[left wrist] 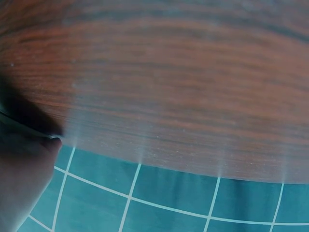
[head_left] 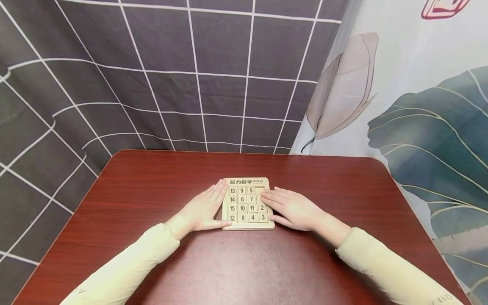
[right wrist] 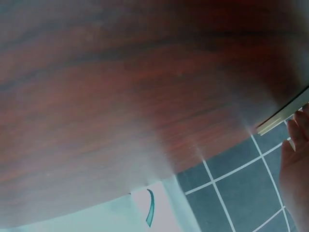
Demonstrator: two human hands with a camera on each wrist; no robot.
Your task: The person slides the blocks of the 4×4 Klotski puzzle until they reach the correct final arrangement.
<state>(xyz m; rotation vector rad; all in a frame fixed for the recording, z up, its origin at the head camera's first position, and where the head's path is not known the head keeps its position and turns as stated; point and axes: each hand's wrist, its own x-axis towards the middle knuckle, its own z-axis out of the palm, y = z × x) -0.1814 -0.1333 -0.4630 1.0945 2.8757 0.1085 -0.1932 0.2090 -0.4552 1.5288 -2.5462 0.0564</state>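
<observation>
Flanking a pale number puzzle [head_left: 247,203] on a reddish-brown tabletop [head_left: 236,262], two bare hands met its opposite sides, as the head camera showed. The puzzle lay flat, near the middle of the wood and apart from the far edge, dark characters printed across its upper border. The left hand [head_left: 206,207] rested along the left side, its grip spread, with straight fingers at the upper edge and the thumb reaching out to the lower left corner, beside the 12. The right hand [head_left: 297,207] lay across the opposite side, its grip likewise apart, the extended fingertips over the right-hand column and the thumb at the board's edge. Those fingertips hid part of that column, above the 2 and the 3; a narrow brown strip showed at the column's top. The uncovered rows read 15, 10, 11, 2 and 12, 8, 4, 3. Pale yellow sleeves [head_left: 126,267] covered both forearms. Behind the tabletop hung a dark cloth [head_left: 225,42] with a white grid, and to the right a pale curtain [head_left: 400,63] patterned with large leaves. The left wrist view caught mostly blurred wood grain.
</observation>
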